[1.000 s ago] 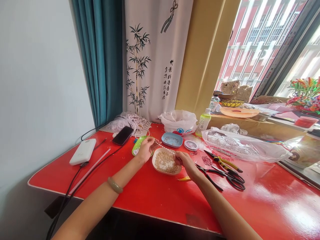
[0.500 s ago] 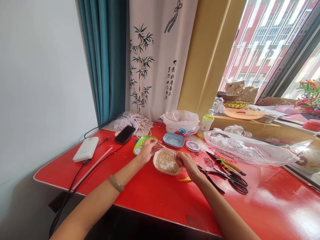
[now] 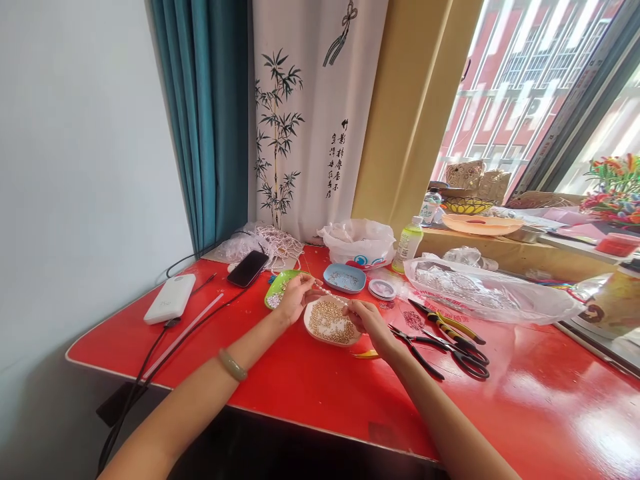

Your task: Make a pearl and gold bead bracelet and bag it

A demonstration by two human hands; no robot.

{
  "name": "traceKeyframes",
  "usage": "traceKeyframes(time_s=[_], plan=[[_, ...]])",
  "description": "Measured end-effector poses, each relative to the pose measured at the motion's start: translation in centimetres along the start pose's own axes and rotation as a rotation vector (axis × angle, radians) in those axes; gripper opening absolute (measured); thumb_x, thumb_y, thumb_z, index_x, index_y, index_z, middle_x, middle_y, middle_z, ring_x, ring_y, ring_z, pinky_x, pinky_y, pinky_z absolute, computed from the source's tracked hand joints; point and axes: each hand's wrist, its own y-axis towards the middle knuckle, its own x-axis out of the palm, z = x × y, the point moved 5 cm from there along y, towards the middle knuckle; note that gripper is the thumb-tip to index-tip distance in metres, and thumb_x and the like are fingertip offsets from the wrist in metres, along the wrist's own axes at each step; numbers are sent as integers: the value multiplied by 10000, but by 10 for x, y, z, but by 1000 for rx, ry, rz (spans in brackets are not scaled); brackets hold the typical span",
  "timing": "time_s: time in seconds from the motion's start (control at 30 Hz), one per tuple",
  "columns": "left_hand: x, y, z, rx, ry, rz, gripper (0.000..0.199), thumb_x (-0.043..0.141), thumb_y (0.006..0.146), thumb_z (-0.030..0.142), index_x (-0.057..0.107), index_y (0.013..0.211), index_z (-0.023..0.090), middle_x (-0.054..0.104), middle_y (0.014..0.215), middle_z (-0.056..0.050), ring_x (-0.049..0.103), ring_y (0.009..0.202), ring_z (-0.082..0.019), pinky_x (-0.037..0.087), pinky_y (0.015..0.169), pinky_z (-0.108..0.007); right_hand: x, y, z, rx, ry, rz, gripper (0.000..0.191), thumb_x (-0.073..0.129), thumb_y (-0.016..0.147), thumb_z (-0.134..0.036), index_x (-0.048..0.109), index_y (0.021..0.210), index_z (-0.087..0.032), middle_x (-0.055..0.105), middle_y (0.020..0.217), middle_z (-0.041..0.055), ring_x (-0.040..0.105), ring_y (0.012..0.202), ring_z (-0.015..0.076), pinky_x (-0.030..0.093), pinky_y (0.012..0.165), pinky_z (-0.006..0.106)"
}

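A short string of beads (image 3: 331,295) stretches between my two hands, above a white dish (image 3: 327,339) of small gold beads. My left hand (image 3: 298,297) pinches one end, close to a green dish (image 3: 269,291) with pale shiny beads. The other end is pinched in the fingers of my right hand (image 3: 366,316), over the white dish's right side. Just behind the hands is a blue dish (image 3: 344,287) holding small silvery pieces. A white spool (image 3: 382,289) lies to its right. Small dark red beads (image 3: 413,321) lie loose on the red table (image 3: 295,393).
Pliers (image 3: 417,353), scissors (image 3: 463,357) and yellow-handled pliers (image 3: 450,325) lie at the right. Behind are plastic bags (image 3: 357,250) and a drink bottle (image 3: 409,245). A phone (image 3: 248,268), white power bank (image 3: 170,298) and black cables occupy the left.
The whole view has shifted slightly, so things sit a little farther left. Both hands keep their pinch on the bead string, with almost no movement.
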Motion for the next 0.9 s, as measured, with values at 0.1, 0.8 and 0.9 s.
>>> traceKeyframes(time_s=[0.1, 0.8, 0.9], plan=[[2, -1, 0, 2, 6, -21, 95, 516, 756, 133, 427, 731, 154, 594, 738, -8, 625, 573, -94, 473, 481, -139, -1, 1, 2, -25, 8, -7, 154, 387, 648, -242, 459, 533, -169, 293, 382, -77, 226, 375, 63, 141, 397, 227], [7, -2, -4, 7, 14, -95, 146, 573, 723, 162, 428, 713, 152, 600, 755, -21, 634, 598, -116, 475, 482, -148, -1, 0, 1, -46, 12, 35, 115, 373, 619, -226, 444, 547, -172, 405, 441, -48, 305, 397, 70, 201, 407, 217], [7, -2, -5, 10, 12, -97, 140, 567, 731, 162, 429, 715, 151, 600, 759, -22, 634, 603, -113, 473, 483, -143, 0, 1, 1, -39, 17, 26, 120, 381, 626, -237, 465, 579, -164, 317, 421, -75, 218, 379, 59, 138, 394, 218]])
